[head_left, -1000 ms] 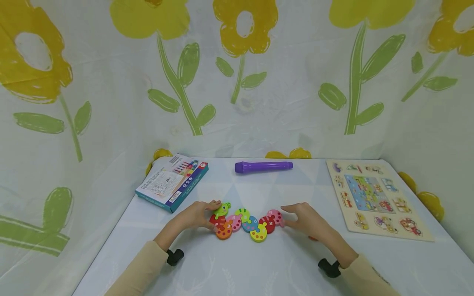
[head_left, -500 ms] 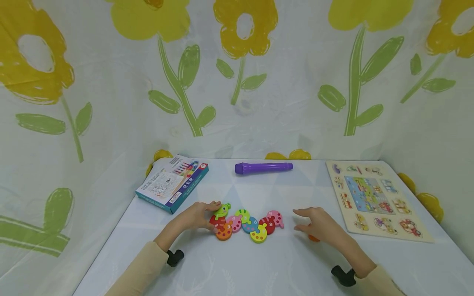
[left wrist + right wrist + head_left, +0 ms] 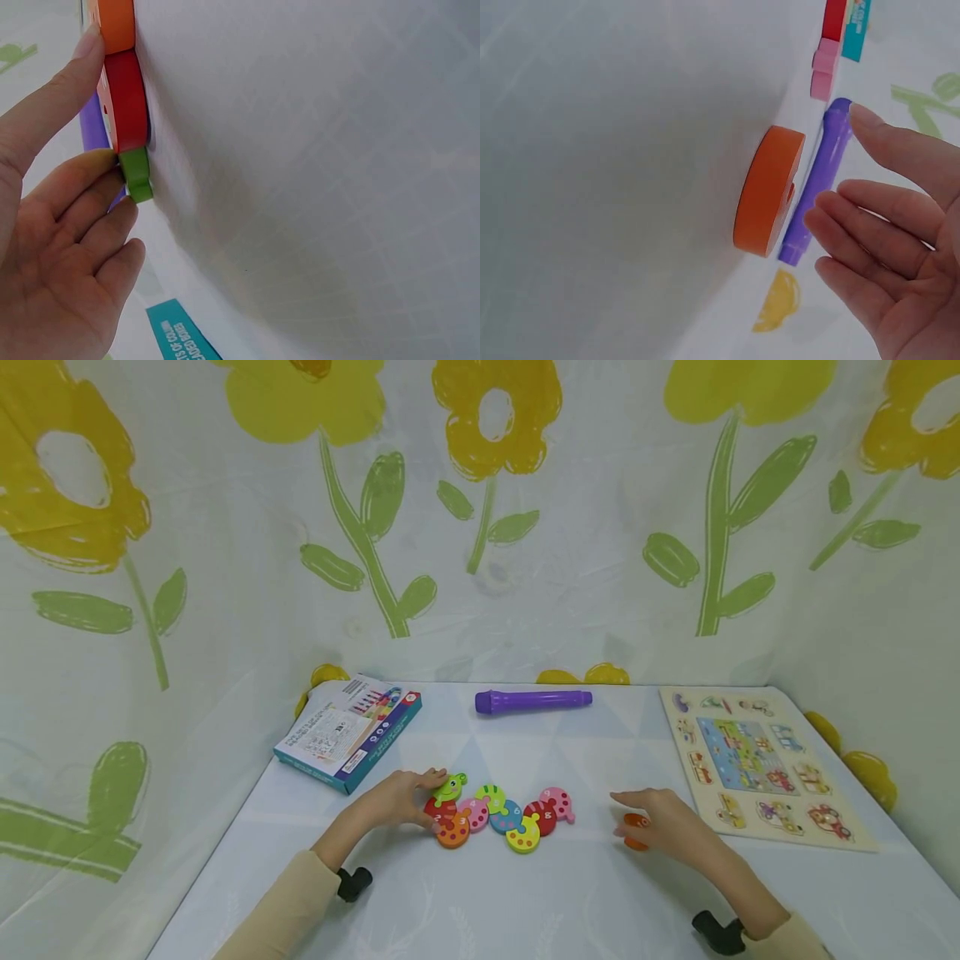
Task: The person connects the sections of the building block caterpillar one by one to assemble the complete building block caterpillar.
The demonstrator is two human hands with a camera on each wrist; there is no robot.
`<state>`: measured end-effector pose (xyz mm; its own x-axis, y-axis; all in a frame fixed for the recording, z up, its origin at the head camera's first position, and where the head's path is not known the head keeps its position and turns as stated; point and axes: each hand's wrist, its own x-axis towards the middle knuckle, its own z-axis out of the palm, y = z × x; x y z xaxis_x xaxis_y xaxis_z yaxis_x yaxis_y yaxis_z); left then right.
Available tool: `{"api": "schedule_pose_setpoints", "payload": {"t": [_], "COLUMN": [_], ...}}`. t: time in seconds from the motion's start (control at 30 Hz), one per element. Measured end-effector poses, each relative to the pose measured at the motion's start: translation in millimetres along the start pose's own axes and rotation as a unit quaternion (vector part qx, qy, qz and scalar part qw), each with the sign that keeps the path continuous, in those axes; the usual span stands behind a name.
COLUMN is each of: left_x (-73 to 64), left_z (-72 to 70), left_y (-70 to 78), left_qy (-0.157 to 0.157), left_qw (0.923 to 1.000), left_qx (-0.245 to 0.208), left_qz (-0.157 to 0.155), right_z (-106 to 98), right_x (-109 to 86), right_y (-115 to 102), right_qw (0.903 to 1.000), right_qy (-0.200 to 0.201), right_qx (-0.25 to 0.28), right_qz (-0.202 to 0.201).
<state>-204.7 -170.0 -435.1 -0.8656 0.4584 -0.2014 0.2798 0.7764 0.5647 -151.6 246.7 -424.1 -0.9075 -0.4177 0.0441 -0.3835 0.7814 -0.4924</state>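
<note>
A wooden number caterpillar puzzle point(image 3: 507, 814) lies joined in a wavy row mid-table, with a green smiling head point(image 3: 451, 787) at its left end and a pink spotted tail at its right. My left hand point(image 3: 393, 797) holds that left end, thumb point(image 3: 88, 45) against the orange and red pieces and fingertips at the green head. Apart from the row, a round orange puzzle piece point(image 3: 769, 195) rests on the table. Over it hovers my right hand point(image 3: 663, 822), fingers spread loosely and holding nothing, partly covering the piece in the head view.
At the back left lies a flat teal-edged box point(image 3: 348, 731). A purple tube-shaped stick point(image 3: 534, 701) lies near the back edge. On the right is a wooden picture board point(image 3: 757, 768). Flower-printed cloth point(image 3: 570, 568) hangs behind the table.
My right hand has left the pink tail piece and moved right, to the loose orange piece, now more exposed. The left hand and the caterpillar have stayed in place.
</note>
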Motion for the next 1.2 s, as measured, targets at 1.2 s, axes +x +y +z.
{"api": "schedule_pose_setpoints", "payload": {"t": [1.2], "left_x": [0.4], "left_z": [1.3], "left_y": [-3.3], "left_qy": [-0.006], "left_qw": [1.0000], "left_qx": [0.004], "left_qz": [0.002], "right_z": [-6.3], "right_x": [-10.9], "right_y": [29.2], "right_qw": [0.9960], "right_qy": [-0.075], "right_qx": [-0.013], "right_qz": [-0.048]}}
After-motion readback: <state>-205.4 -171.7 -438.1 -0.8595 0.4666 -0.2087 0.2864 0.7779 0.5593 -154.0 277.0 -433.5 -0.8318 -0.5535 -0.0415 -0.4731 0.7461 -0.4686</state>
